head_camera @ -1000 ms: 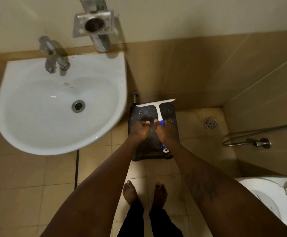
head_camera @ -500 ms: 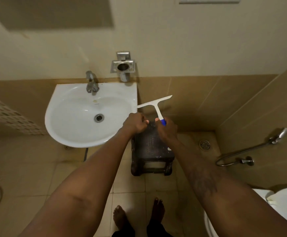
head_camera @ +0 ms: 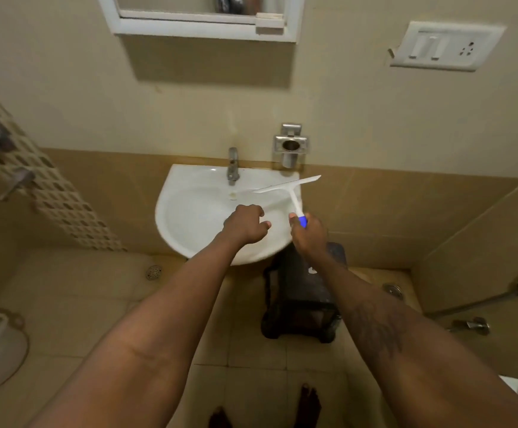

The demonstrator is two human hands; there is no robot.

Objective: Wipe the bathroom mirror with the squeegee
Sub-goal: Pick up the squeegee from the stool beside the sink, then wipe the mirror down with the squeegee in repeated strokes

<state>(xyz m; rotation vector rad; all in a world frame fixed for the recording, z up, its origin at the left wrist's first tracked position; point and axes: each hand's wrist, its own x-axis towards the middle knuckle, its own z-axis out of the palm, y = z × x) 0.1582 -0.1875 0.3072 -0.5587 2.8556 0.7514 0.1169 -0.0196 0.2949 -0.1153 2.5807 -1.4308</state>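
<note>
So the squeegee (head_camera: 291, 189) is sitting just right of centre frame, held up in the air over the right rim of the sink (head_camera: 189, 230). The right hand (head_camera: 308, 236) has its fingers wrapped round the blue end of the handle, thumb up along the white part. The left hand (head_camera: 245, 223) is right beside it, curled into a fist with nothing in it, and not touching the tool.

The bit that matters is that the mirror (head_camera: 174, 3) is way up at the top of the frame. You only get its bottom strip and white frame before the edge cuts it off, with a big stretch of bare wall between it and the hands. It's well apart from the blade, so no wiping has started as far as I can tell.

The blade's long axis runs nearly side to side across the frame, with the right tip tilted up a little. That's already roughly parallel to the mirror's bottom edge. The handle drops down from the middle of the blade into the right hand.

The right hand sits about under the mirror's right edge, so my guess is the next move is a lift straight up and a touch left. I'd keep the blade level like it is. The left hand doesn't look needed.
</note>
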